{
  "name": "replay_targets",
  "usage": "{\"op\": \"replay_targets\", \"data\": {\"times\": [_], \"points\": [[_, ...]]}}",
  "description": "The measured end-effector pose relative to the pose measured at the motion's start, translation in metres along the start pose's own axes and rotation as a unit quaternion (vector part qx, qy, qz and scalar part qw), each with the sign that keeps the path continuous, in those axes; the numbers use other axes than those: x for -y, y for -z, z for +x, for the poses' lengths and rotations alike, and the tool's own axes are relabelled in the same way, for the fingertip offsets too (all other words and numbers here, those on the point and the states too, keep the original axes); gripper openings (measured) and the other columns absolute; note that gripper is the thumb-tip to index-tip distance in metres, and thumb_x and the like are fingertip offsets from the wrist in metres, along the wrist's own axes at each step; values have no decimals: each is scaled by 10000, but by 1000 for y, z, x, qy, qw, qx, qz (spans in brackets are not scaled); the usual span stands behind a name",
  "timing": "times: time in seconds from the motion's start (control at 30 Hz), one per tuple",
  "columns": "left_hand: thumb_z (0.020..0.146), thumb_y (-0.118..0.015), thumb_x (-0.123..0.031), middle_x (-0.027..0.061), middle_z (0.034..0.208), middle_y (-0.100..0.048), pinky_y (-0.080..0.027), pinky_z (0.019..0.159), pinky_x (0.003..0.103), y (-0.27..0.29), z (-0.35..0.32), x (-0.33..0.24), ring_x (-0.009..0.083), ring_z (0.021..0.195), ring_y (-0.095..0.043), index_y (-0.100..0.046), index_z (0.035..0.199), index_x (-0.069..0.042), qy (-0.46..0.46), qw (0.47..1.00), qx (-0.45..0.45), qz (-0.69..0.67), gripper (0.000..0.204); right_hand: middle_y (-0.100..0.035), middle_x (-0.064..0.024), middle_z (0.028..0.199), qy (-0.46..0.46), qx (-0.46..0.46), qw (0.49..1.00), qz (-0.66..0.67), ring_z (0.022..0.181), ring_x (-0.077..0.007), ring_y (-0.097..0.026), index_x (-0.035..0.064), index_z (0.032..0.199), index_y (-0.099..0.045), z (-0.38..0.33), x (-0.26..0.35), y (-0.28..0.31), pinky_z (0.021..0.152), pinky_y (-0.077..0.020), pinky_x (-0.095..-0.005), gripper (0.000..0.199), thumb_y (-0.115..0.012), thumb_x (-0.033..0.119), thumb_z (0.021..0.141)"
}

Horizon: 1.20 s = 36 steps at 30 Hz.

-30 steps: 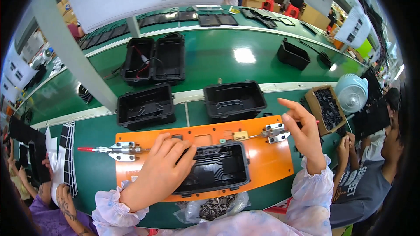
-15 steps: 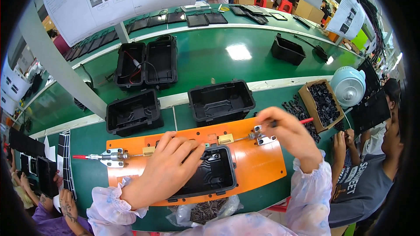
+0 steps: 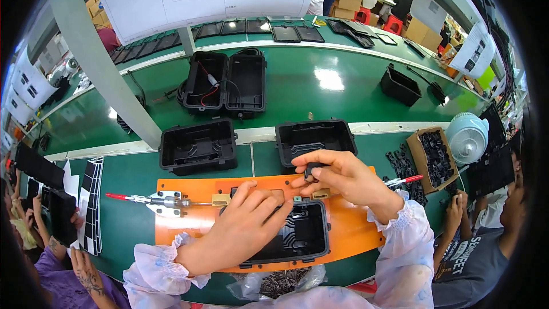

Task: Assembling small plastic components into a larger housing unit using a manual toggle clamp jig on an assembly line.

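Note:
An orange fixture board [image 3: 354, 229] lies before me, with a black plastic box [image 3: 326, 223] set open-side up on it. My left hand [image 3: 251, 223] lies palm down over the box's left part, its fingers bent over the far wall; the thumb and undersides of the fingertips are hidden. Above the box's far right corner, my right hand [image 3: 349, 177] pinches a small black plastic part [image 3: 313, 170]. A red-handled toggle clamp [image 3: 166, 201] is mounted at the board's left end. Behind my right hand, a second red handle [image 3: 409, 179] sticks out.
Two black boxes [image 3: 197, 147] [image 3: 316, 129] stand beyond the board. A carton [image 3: 422, 157] of small black parts and a blue fan [image 3: 468, 137] are at right. A bag of screws [image 3: 284, 283] lies at the near edge. Other people sit on both sides.
My right hand has moved left from beside the right clamp to above the box, with the small black part in its fingers. My left hand stays on the box. The whole view has shifted.

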<state>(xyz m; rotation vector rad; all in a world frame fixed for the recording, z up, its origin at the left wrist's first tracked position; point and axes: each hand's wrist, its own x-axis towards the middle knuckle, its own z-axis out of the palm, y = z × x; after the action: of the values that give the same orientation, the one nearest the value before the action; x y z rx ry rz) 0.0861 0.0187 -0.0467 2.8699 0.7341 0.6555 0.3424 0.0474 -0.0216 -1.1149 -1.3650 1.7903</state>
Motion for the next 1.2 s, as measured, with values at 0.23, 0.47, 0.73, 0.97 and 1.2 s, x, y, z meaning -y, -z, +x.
{"op": "replay_targets", "data": {"times": [0.23, 0.47, 0.73, 0.97, 1.2], "points": [[862, -651, -85, 142, 1191, -601, -404, 1061, 529, 1, 1, 2, 283, 1152, -558, -635, 1235, 31, 6, 1000, -2, -24, 392, -736, -113, 1145, 94, -32, 993, -69, 1026, -146, -695, -14, 1251, -684, 3, -4, 11, 910, -586, -306, 273, -637, -10, 983], [845, -774, -126, 94, 1220, -623, -424, 1036, 517, 0, 0, 1, 262, 1123, -592, -660, 1233, -15, 11, 1000, -3, -5, 419, -734, -113, 1162, 73, -43, 996, 5, 1030, -150, -692, -2, 1138, -725, -2, -6, 14, 933, -570, -312, 183, -684, 22, 962], [852, -764, -106, 107, 1230, -626, -418, 1050, 521, 8, 1, 1, 268, 1135, -594, -654, 1249, -9, 23, 999, 14, -23, 424, -686, -59, 1112, 62, -50, 997, 1, 1022, -110, -649, -14, 1172, -678, -1, -16, 16, 925, -549, -278, 232, -710, 31, 947], [830, -763, -86, 106, 1218, -635, -415, 1053, 525, 5, 10, -2, 286, 1127, -592, -652, 1258, -12, -6, 998, 3, -58, 449, -658, -58, 1155, 90, -35, 995, 6, 1036, -126, -652, -18, 1204, -669, -7, -25, 22, 928, -542, -284, 290, -738, 17, 925], [796, -779, -67, 112, 1214, -617, -413, 1040, 528, 13, 2, -4, 285, 1117, -583, -649, 1251, -4, 42, 999, 24, -22, 477, -608, -44, 1139, 122, 26, 992, -15, 1040, -121, -652, -30, 1154, -696, 2, -28, 12, 930, -540, -264, 221, -722, 12, 939]]}}
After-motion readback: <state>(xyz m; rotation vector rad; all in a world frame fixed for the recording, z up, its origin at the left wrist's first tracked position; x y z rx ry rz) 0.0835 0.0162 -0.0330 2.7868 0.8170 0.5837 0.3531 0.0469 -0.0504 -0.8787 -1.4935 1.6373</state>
